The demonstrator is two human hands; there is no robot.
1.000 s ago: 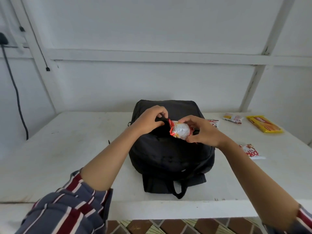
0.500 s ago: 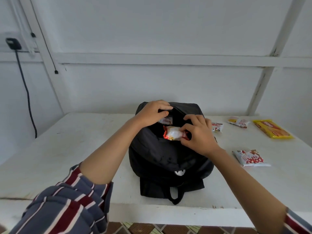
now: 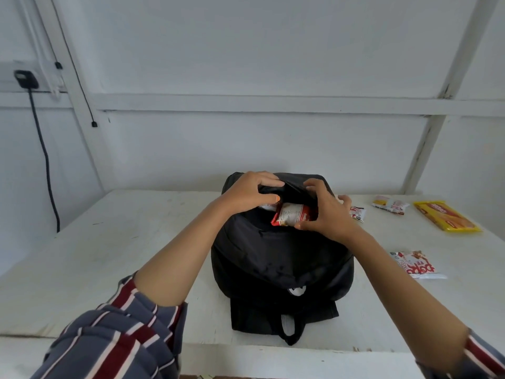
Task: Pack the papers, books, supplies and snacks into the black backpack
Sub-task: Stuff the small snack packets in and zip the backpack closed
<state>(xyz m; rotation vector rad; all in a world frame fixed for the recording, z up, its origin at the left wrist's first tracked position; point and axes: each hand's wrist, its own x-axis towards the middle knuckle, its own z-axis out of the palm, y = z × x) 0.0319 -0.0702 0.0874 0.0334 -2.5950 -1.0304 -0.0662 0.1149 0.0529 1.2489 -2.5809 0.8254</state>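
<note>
The black backpack [image 3: 281,258] lies on the white table [image 3: 114,253] with its top pocket open towards the wall. My left hand [image 3: 250,191] grips the pocket's upper flap and holds it up. My right hand [image 3: 326,212] holds a red and white snack packet [image 3: 291,214] at the pocket's mouth, partly inside it. A second white packet [image 3: 266,206] shows just inside the pocket under my left hand.
To the right on the table lie a small red and white packet [image 3: 358,213], another one [image 3: 390,205] further back, a yellow biscuit pack [image 3: 446,216], and a red and white snack pack [image 3: 418,265] nearer me. A black cable [image 3: 45,157] hangs on the left wall.
My right hand has carried the snack packet from above the backpack down into the pocket's mouth. My left hand has pulled the flap wider. The view has dropped closer.
</note>
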